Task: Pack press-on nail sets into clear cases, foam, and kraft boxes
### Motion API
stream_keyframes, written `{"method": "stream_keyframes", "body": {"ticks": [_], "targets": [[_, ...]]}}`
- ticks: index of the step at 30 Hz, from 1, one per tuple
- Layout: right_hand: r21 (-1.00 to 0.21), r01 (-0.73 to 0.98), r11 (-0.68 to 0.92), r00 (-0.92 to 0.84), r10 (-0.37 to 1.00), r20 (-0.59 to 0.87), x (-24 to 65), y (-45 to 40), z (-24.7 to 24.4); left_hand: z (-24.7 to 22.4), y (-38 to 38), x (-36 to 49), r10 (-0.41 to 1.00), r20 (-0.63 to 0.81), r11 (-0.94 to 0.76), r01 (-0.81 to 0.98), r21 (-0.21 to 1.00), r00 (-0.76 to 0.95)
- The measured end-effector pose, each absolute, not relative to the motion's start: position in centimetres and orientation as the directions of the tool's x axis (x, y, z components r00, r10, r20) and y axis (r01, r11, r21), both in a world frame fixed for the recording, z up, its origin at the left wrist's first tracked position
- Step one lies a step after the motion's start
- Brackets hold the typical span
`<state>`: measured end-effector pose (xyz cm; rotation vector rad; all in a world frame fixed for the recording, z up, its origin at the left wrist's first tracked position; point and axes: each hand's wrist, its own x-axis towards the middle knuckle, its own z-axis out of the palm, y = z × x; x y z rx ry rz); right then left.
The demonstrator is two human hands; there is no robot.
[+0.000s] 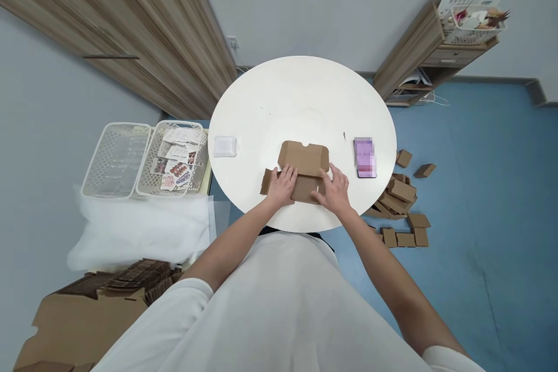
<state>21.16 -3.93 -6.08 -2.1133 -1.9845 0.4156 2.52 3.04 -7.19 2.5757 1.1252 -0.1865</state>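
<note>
An unfolded brown cardboard box (305, 158) lies near the front edge of the round white table (300, 90), its lid panel spread toward the back. My left hand (282, 186) rests on its left part with the fingers stretched out, beside a side flap that sticks out to the left. At the right end my right hand (333, 190) touches the cardboard, fingers apart and bent around the corner. The underside of the box and the spots beneath my palms are hidden.
On the table are a clear plastic packet (225, 146) at left and a phone (365, 157) at right. White baskets (142, 177) stand left of the table. Folded boxes (399, 195) lie on the floor at right; flat cardboard (87, 325) is stacked lower left.
</note>
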Motion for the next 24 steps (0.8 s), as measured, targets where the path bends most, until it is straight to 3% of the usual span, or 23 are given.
{"method": "stream_keyframes", "body": {"ticks": [3,6,9,12,17,24], "targets": [[-0.311,0.938,0.152,-0.207,0.967,-0.151,20.6,-4.1,-6.3,-6.9,2.3,3.0,0.725,-0.224,-0.597,0.756,0.269,0.652],[-0.285,0.937,0.199,-0.268,0.937,-0.225,20.6,-3.7,-7.4,-6.7,1.4,2.0,0.782,-0.220,-0.530,0.808,0.258,0.584],[-0.285,0.937,0.199,-0.268,0.936,-0.227,21.0,-3.3,-8.5,-7.4,0.0,-0.9,0.924,-0.178,-0.277,0.914,0.298,0.338],[-0.314,0.923,0.222,-0.296,0.932,-0.211,21.4,-3.1,-8.9,-8.9,-1.2,-4.1,0.971,-0.228,0.030,0.901,0.433,0.077],[-0.329,0.910,0.253,-0.332,0.919,-0.213,21.4,-3.1,-8.7,-10.7,-0.8,-5.0,0.981,-0.168,0.031,0.770,0.638,0.100],[-0.343,0.905,0.252,-0.332,0.921,-0.201,20.7,-3.8,-8.8,-9.5,-0.4,-2.3,0.984,-0.115,-0.004,0.668,0.744,0.135]]}}
